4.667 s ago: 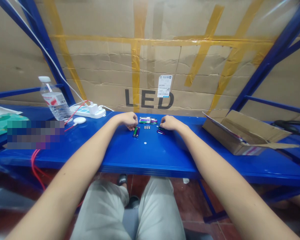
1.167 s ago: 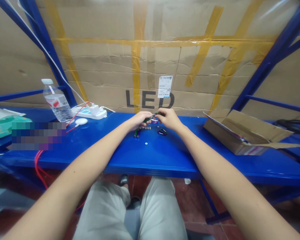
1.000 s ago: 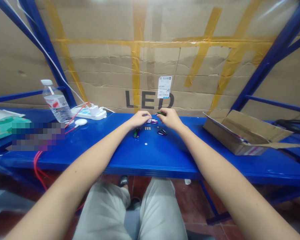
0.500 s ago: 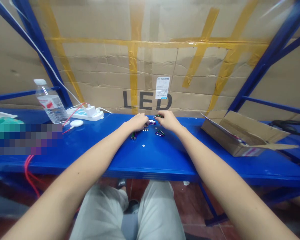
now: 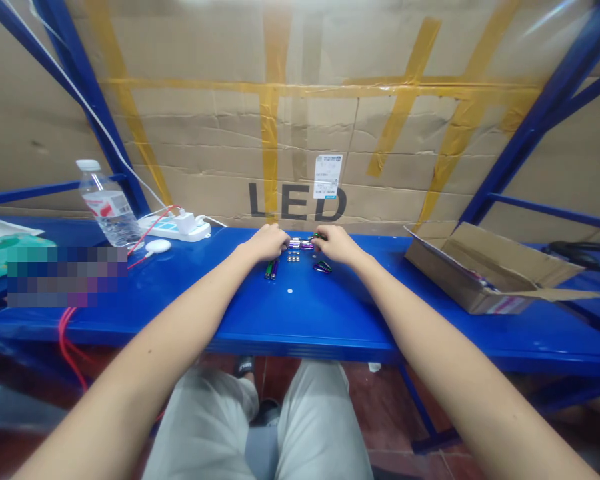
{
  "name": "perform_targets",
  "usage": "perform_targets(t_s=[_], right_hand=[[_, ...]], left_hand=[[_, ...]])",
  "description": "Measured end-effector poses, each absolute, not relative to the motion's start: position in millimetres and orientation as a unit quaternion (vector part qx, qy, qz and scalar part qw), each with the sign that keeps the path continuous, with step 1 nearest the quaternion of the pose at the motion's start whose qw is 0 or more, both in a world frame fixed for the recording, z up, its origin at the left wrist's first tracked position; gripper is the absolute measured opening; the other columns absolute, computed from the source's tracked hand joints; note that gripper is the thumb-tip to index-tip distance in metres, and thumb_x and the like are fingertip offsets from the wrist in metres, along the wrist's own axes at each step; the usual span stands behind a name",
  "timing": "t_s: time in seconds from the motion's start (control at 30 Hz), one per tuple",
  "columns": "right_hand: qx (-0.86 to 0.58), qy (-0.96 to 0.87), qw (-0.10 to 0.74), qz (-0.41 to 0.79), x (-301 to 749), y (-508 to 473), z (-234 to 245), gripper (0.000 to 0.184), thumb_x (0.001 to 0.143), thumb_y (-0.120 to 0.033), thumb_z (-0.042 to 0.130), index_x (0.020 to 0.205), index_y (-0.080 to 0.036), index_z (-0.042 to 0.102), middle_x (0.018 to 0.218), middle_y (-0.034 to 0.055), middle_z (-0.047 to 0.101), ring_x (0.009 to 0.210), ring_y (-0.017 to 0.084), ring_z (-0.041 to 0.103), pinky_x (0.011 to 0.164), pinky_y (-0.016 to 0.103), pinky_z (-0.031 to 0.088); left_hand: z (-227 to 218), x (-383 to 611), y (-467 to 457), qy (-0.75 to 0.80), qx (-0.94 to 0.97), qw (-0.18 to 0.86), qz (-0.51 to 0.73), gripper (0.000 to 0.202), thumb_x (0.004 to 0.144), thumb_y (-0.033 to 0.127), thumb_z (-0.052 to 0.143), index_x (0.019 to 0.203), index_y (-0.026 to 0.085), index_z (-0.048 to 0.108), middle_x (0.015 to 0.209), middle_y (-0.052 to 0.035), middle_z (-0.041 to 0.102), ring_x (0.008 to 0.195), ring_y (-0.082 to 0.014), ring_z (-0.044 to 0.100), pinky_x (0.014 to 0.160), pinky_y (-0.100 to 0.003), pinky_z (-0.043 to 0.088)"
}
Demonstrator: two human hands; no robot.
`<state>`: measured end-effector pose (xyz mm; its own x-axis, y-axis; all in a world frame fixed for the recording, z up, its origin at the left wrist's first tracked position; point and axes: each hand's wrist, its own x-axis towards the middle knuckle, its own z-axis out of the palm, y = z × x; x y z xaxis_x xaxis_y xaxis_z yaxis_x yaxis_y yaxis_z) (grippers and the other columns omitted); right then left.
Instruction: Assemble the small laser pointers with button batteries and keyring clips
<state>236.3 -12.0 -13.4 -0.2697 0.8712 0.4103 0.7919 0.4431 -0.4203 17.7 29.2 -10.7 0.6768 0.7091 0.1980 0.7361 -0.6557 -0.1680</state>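
Several shiny tubes [image 5: 297,244] lie on the table [image 5: 300,320], long axis side-to-side, btwn L hand [image 5: 269,242] (curled, can't tell if gripping) and R hand [image 5: 335,244], pinching a dark-green piece [image 5: 321,235]; both approx. equally near.

Soft, even light; glare streaks the upper right; wide-angle distortion stretches the forearms [image 5: 145,360]; pixelated patch at left.
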Motion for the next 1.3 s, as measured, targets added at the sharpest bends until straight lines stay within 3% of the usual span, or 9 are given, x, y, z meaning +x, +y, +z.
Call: perform_targets(t_s=[0.1,0.2,0.4,0.57,1.0,1.3], right_hand=[[-0.507,-0.795,0.319,0.097,230,-14,-18,0.017,0.092,-0.017,0.052,0.076,-0.019,0.056,0.080,0.0047,0.073,0.077,0.018,0.063,0.071,0.027,0.040],[-0.502,-0.785,0.339,0.128,220,-16,-23,0.015,0.095,-0.016,0.048,0.083,-0.020,0.055,0.091,0.0062,0.075,0.086,0.019,0.065,0.077,0.028,0.042],[-0.525,-0.789,0.306,0.096,212,-16,-27,0.011,0.097,-0.020,0.048,0.087,-0.020,0.054,0.097,0.0083,0.073,0.090,0.021,0.063,0.075,0.028,0.041],[-0.524,-0.799,0.273,0.109,214,-15,-28,0.012,0.097,-0.019,0.048,0.086,-0.020,0.053,0.102,0.0093,0.073,0.094,0.022,0.064,0.077,0.029,0.041],[-0.510,-0.802,0.286,0.125,216,-12,-30,0.013,0.095,-0.019,0.051,0.083,-0.021,0.054,0.098,0.0063,0.074,0.091,0.020,0.063,0.077,0.028,0.041],[-0.499,-0.799,0.298,0.153,216,-14,-29,0.012,0.095,-0.019,0.050,0.084,-0.021,0.054,0.096,0.0050,0.075,0.090,0.019,0.064,0.079,0.029,0.042]], left_hand=[[-12,12,30,-0.439,-0.886,0.060,-0.136,0.030,0.092,0.020,0.043,0.105,0.016,0.069,0.097,-0.0128,0.070,0.094,-0.0257,0.060,0.085,-0.036,0.044],[-14,12,30,-0.428,-0.886,-0.008,-0.179,0.036,0.090,0.011,0.041,0.113,0.018,0.068,0.104,-0.0082,0.072,0.094,-0.0210,0.063,0.084,-0.031,0.045],[-13,21,21,-0.395,-0.912,0.058,-0.094,0.054,0.077,0.001,0.046,0.113,0.029,0.074,0.120,-0.0037,0.071,0.110,-0.0236,0.058,0.094,-0.034,0.039],[-12,22,19,-0.414,-0.907,0.051,-0.057,0.053,0.076,0.003,0.048,0.111,0.030,0.075,0.114,-0.0043,0.073,0.109,-0.0235,0.055,0.094,-0.034,0.035],[-12,16,23,-0.393,-0.917,0.018,-0.068,0.056,0.072,0.003,0.046,0.108,0.032,0.077,0.100,-0.0060,0.073,0.099,-0.0227,0.055,0.090,-0.034,0.036],[-13,14,25,-0.393,-0.914,0.021,-0.096,0.054,0.074,0.003,0.046,0.112,0.028,0.075,0.107,-0.0053,0.073,0.107,-0.0232,0.057,0.096,-0.035,0.039]])
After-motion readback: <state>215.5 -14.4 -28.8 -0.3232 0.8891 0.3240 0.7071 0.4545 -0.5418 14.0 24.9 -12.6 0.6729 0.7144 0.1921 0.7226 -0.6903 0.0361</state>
